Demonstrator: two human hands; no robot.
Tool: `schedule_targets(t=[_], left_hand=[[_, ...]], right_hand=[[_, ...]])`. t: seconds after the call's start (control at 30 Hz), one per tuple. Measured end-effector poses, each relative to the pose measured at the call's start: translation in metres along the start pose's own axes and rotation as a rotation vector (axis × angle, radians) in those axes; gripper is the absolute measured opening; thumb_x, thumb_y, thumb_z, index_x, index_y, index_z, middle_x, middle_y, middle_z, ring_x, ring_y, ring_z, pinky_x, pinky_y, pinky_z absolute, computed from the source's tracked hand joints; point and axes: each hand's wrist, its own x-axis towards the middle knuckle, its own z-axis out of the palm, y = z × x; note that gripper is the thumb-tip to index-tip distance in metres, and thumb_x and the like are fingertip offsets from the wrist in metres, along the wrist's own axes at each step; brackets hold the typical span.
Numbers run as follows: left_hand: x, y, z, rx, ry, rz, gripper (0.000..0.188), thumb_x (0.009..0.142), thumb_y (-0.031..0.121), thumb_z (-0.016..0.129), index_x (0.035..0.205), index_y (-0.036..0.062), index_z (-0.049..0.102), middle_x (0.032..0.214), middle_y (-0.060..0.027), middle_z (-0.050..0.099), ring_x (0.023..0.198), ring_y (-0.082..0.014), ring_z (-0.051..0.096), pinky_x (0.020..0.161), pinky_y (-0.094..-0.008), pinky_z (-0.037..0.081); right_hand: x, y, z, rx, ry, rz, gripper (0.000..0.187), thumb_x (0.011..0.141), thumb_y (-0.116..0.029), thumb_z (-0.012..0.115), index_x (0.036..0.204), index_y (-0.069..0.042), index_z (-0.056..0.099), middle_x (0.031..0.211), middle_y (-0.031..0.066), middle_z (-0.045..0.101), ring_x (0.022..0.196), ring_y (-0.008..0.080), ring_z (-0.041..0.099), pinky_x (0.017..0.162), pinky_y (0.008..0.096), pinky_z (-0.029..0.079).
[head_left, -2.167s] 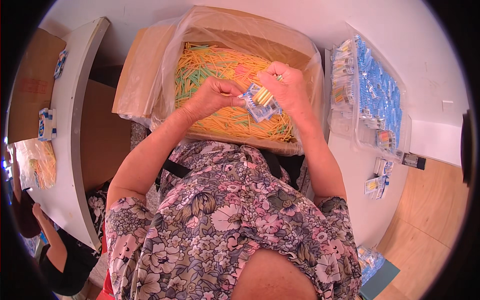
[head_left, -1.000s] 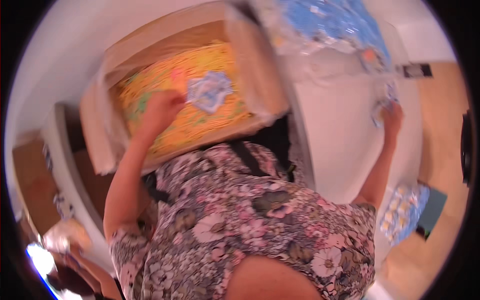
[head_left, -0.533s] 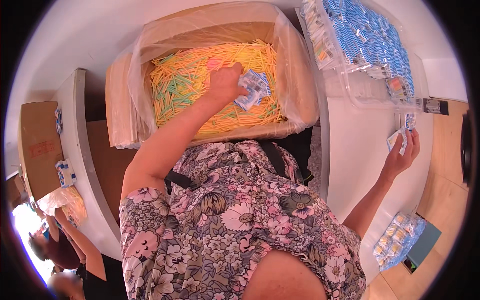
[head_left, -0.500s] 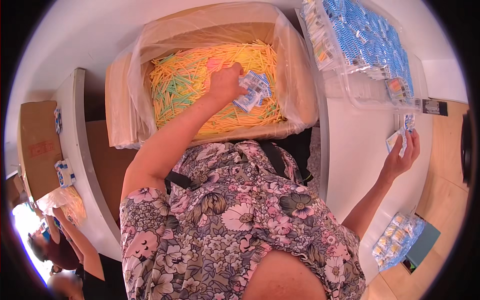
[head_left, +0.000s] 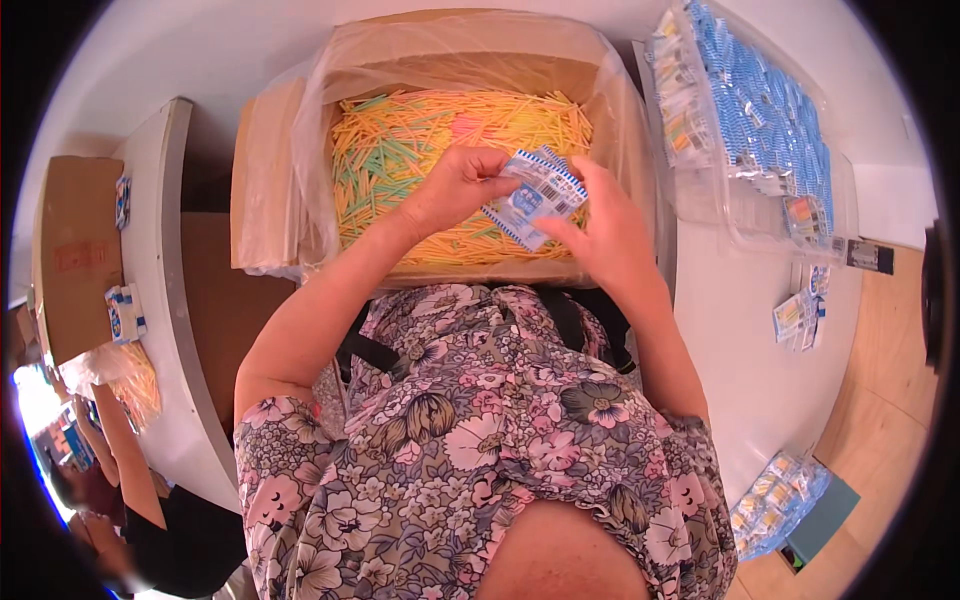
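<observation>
Sachets, in the head view: clear with blue-striped edges, overlapping, held up over the box. Pinched at the left edge by the left hand, thumb against fingers; gripped along the right side by the right hand, fingers above and thumb below.

Inside the box: a broad heap of thin sticks, largely orange and yellow, with green toward the left and a pink patch toward the back. Around the heap: a clear liner, draped over the box walls. To the right: a clear tub, crowded with blue-striped packets.

Beneath the tub: a white table. Past its right edge: a wooden floor. At far left: a second white table.

Nearer on the right table: a few loose packs. Lower right: a blue bag beside a green panel. On the left table: a brown carton. Lower left: a co-worker's arm. Across the box's front edge, hiding part of it: both forearms.
</observation>
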Motion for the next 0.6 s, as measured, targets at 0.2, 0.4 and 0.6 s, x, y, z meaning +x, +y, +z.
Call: schedule_targets(t=[0.2,0.4,0.6], left_hand=[[-0.004,-0.023,-0.011,0.108,0.11,-0.018,0.016,0.091,0.009,0.057,0.1,-0.0005,0.067,0.081,0.002,0.064,0.074,-0.0033,0.053,0.067,-0.0233,0.046],[-0.019,0.009,-0.052,0.129,0.444,0.14,0.016,0.091,0.012,0.058,0.097,-0.001,0.067,0.078,0.0045,0.063,0.071,-0.0025,0.051,0.064,-0.0214,0.044],[-0.081,0.04,-0.115,0.073,0.607,0.234,0.018,0.092,0.012,0.058,0.102,-0.0011,0.066,0.086,0.0029,0.065,0.079,-0.0021,0.053,0.071,-0.0188,0.044]], right_hand=[[0.026,0.039,0.033,0.083,-0.356,0.191,0.032,0.081,-0.016,0.067,0.106,0.0,0.057,0.079,0.0189,0.063,0.076,0.0363,0.062,0.068,0.0406,0.049],[0.034,0.044,0.04,-0.52,-0.257,0.041,0.03,0.077,-0.012,0.069,0.103,-0.001,0.059,0.089,0.0179,0.063,0.088,0.035,0.06,0.075,0.0425,0.048],[0.07,0.0,0.077,-0.436,-0.35,-0.447,0.033,0.073,-0.014,0.07,0.102,-0.002,0.061,0.106,0.0132,0.059,0.101,0.0311,0.053,0.083,0.0418,0.045]])
